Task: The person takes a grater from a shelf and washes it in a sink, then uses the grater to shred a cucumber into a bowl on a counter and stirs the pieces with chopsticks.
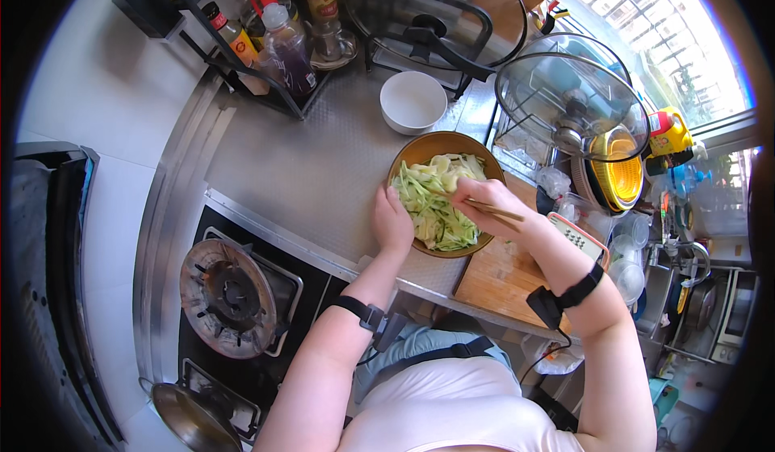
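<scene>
A brown bowl (449,138) full of shredded pale green vegetable (445,228) stands on the metal counter in front of me. My left hand (393,219) rests against the bowl's left side, fingers along its outer wall. Above the bowl's right part, my right hand (493,205) grips a pair of wooden chopsticks (496,211); their front ends reach into the shreds. Just behind the brown bowl is a white bowl (413,102), with nothing visible in it.
A wooden cutting board (499,279) lies to the right, beside a grater-like tool (578,237). A gas burner (230,297) is at the left. Bottles (289,52) fill a black rack behind; glass lids (572,107) stand at the back right.
</scene>
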